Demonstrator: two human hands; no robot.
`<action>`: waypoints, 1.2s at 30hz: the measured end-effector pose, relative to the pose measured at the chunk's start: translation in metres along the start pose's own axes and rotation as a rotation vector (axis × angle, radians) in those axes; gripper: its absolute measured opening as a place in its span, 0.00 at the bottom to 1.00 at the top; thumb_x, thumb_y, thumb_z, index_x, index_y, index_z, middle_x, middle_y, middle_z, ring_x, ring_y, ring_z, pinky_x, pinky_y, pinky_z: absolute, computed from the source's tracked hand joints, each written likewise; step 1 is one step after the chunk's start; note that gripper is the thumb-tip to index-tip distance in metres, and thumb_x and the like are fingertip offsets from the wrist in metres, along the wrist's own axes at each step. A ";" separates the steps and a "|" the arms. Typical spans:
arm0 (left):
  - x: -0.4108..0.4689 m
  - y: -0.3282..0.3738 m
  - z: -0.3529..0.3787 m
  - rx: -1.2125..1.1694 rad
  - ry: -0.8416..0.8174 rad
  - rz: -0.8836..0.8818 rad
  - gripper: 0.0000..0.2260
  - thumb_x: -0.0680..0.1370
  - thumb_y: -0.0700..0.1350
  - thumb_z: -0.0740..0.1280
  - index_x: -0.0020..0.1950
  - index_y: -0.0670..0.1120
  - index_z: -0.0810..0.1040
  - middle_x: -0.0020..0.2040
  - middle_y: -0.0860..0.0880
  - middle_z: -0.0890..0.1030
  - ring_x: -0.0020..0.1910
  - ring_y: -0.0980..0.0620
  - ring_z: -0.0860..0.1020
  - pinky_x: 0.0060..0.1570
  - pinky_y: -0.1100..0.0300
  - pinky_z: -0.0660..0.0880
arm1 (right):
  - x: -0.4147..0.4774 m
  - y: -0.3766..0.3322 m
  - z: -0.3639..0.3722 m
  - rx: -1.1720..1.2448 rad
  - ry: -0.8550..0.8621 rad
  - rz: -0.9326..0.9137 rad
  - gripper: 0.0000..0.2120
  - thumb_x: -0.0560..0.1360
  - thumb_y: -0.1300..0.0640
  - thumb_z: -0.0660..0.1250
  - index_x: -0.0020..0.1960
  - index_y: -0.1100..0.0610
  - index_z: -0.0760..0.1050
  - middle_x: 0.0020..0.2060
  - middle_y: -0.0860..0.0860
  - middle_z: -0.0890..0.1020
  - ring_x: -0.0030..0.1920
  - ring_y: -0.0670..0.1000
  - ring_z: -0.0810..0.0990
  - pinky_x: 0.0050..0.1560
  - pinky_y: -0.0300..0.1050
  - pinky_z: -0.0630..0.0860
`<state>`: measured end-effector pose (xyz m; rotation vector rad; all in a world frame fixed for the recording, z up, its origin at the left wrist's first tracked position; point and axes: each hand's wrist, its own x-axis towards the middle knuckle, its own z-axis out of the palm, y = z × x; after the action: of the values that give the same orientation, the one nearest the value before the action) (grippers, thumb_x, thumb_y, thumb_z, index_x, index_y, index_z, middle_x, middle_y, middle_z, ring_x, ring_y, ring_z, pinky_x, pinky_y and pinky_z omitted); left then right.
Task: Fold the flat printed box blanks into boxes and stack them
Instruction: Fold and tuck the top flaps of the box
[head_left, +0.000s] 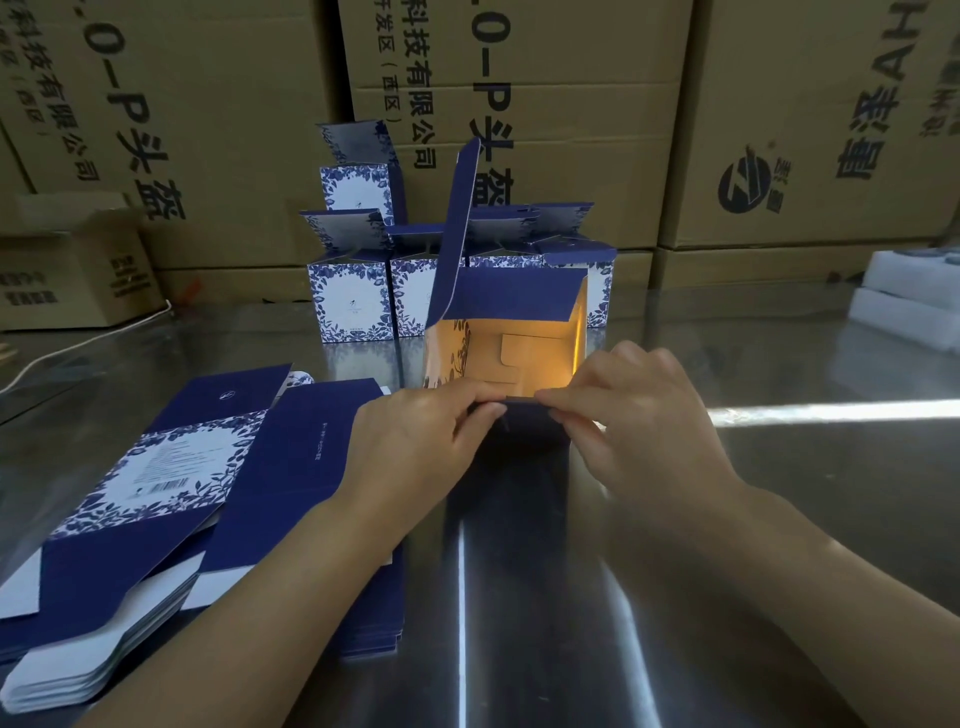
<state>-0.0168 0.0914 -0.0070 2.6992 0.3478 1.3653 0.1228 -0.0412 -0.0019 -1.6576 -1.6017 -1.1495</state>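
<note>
Head view, open box (511, 300), tucked flaps (524, 353) inside

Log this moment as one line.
step: folding box | left hand: pinches near flap | right hand: pinches same flap | flat blanks: piled left | finished boxes: behind

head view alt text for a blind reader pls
The left hand and right hand pinch the near flap of an open blue box on a metal table. Stacked flat blanks lie at left; folded boxes stand behind it.
</note>
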 end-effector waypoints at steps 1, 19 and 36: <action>0.001 0.000 -0.001 0.006 0.001 0.000 0.10 0.75 0.51 0.65 0.51 0.52 0.84 0.28 0.54 0.78 0.27 0.52 0.76 0.26 0.55 0.75 | 0.001 0.000 0.000 -0.003 0.002 -0.007 0.08 0.66 0.61 0.71 0.43 0.55 0.85 0.32 0.52 0.80 0.32 0.58 0.77 0.35 0.48 0.67; 0.007 -0.016 -0.009 0.329 0.007 -0.063 0.03 0.74 0.45 0.71 0.46 0.50 0.85 0.31 0.45 0.82 0.29 0.41 0.79 0.30 0.59 0.65 | -0.001 0.009 0.003 0.029 -0.028 0.014 0.08 0.67 0.63 0.70 0.43 0.54 0.85 0.31 0.50 0.79 0.31 0.56 0.74 0.37 0.45 0.61; 0.007 -0.018 -0.010 0.129 0.009 -0.293 0.22 0.76 0.63 0.47 0.53 0.56 0.77 0.44 0.57 0.79 0.44 0.51 0.78 0.38 0.57 0.65 | -0.001 -0.002 0.000 0.335 0.236 0.196 0.10 0.76 0.57 0.65 0.54 0.57 0.82 0.47 0.49 0.79 0.46 0.50 0.75 0.48 0.47 0.72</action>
<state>-0.0232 0.1101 0.0012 2.6057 0.8211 1.3098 0.1208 -0.0415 -0.0034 -1.3713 -1.3628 -0.8852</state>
